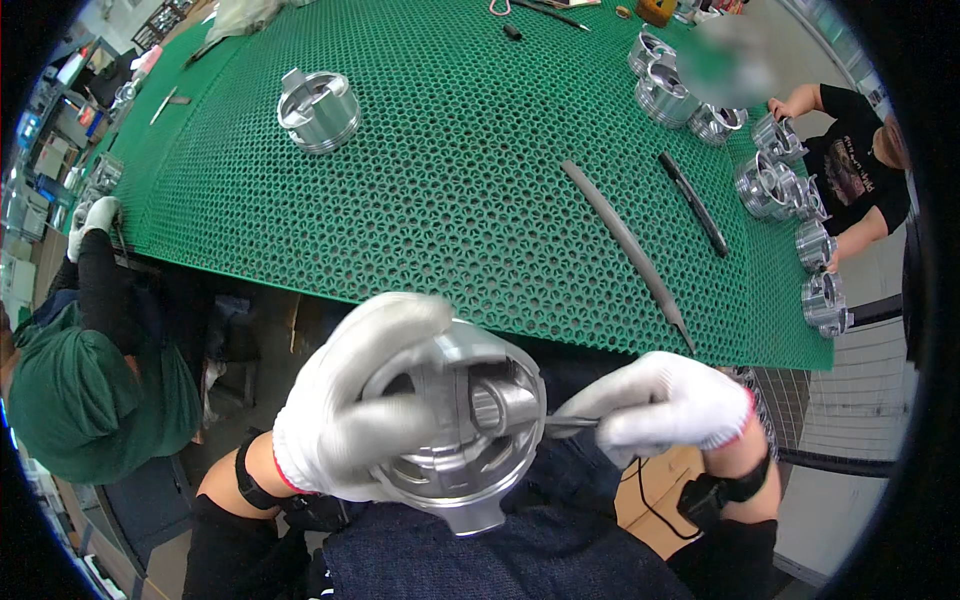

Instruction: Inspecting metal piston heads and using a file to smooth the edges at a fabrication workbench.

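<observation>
My left hand (340,415), in a white knit glove, grips a shiny metal piston (500,455) above my lap, fingers over its upper rim and across its left side. The piston's hollow inside faces up, showing a round pin bore. My right hand (668,402), gloved the same way, pinches a thin dark metal hand tool (572,424). The tool's near end meets the piston's right side beside the bore; its exact tip is hard to make out. Parts of the left hand and piston look smeared by motion.
A green perforated mat (440,220) covers the table. On it lie a single piston (320,110), a long grey file (630,245), a black pen-shaped tool (695,203) and several pistons (665,92) at the right edge. Co-workers sit left (100,400) and right (850,165).
</observation>
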Tool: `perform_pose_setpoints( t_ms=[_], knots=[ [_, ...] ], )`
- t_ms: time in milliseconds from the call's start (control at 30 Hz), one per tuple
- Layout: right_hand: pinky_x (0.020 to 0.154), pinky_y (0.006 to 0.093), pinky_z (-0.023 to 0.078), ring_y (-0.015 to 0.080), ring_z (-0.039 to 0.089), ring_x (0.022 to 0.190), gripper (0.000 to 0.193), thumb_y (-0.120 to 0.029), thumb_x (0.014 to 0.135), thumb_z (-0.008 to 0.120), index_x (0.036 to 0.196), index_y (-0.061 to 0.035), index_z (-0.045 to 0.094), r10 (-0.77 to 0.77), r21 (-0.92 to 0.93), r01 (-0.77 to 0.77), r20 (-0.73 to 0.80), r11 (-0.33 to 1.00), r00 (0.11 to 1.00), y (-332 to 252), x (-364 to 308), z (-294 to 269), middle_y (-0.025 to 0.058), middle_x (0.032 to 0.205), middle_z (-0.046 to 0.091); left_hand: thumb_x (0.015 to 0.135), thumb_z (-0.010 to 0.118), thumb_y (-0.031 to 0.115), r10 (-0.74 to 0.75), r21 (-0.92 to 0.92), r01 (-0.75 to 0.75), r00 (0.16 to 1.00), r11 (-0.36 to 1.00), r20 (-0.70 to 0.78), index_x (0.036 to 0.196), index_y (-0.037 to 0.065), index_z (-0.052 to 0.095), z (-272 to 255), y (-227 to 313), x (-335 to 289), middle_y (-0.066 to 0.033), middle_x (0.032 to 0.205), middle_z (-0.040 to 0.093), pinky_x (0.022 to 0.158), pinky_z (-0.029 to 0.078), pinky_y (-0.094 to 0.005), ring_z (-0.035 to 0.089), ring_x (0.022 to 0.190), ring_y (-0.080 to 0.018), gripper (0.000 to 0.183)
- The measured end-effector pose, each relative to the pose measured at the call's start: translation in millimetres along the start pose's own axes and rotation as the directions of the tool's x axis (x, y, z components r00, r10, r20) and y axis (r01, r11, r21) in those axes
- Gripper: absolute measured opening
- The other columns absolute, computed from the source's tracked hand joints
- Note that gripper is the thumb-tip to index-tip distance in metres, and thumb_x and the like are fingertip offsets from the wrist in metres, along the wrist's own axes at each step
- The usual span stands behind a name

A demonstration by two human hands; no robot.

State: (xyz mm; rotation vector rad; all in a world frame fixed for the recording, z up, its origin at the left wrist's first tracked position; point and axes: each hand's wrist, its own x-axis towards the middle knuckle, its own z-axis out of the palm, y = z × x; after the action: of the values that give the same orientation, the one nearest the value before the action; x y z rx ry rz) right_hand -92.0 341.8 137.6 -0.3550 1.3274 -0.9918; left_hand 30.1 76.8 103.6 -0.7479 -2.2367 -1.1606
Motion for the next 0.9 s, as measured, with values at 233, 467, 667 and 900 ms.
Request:
perform_pose_setpoints(
  t_ms=[233,467,667,900],
  knots=[
    [0.044,0.0169,0.033,0.0029,0.044,0.050,0.041,-0.023,0.088,0.054,0.124,-0.0018,0.056,-0.151,0.078,0.210,-0.466,0.974,0.872,23.2,12.9,-4.2,0.0041,0.076,0.063,0.055,0.086,0.026,-0.164,0.504,0.136,0.986,0.853,0.012,0.099,0.014,0.060,-30.7,-21.6,-8.5,-0.0205,0.128,0.047,0.089,0.050,-0.0432,0.057,0.108,-0.0363,0.053],
    [0.075,0.0284,0.052,0.0161,0.065,0.081,0.034,-0.019,0.085,0.063,0.116,-0.0049,0.062,-0.443,-0.439,0.067,-0.872,0.896,0.208,75.9,-50.5,-68.1,0.0090,0.098,0.068,0.080,0.070,0.006,-0.504,0.406,0.798,0.599,0.446,-0.623,0.126,0.002,0.044,-120.1,-162.5,-53.5,-0.0131,0.132,0.047,0.096,0.043,-0.0345,0.051,0.114,-0.0219,0.053],
    [0.090,0.0356,0.047,0.0283,0.063,0.103,0.044,-0.020,0.087,0.059,0.130,-0.0099,0.052,-0.540,-0.449,-0.302,-0.734,0.841,-0.412,143.2,-157.4,-168.4,0.0202,0.116,0.062,0.085,0.067,0.016,-0.243,0.480,0.608,0.745,0.633,-0.622,0.130,0.004,0.044,-123.5,-161.2,-93.8,-0.0182,0.144,0.036,0.107,0.034,-0.0408,0.037,0.131,-0.0273,0.052],
    [0.085,0.0405,0.047,0.0354,0.062,0.099,0.040,-0.028,0.085,0.061,0.119,-0.0072,0.056,-0.256,0.021,-0.573,-0.880,0.819,-0.399,159.2,-204.4,-203.2,0.0208,0.104,0.065,0.087,0.062,0.039,-0.342,0.025,0.377,0.865,0.926,-0.366,0.122,0.004,0.045,-19.8,-63.3,-41.7,-0.0242,0.146,0.030,0.108,0.031,-0.0484,0.032,0.136,-0.0369,0.052]
  ],
)
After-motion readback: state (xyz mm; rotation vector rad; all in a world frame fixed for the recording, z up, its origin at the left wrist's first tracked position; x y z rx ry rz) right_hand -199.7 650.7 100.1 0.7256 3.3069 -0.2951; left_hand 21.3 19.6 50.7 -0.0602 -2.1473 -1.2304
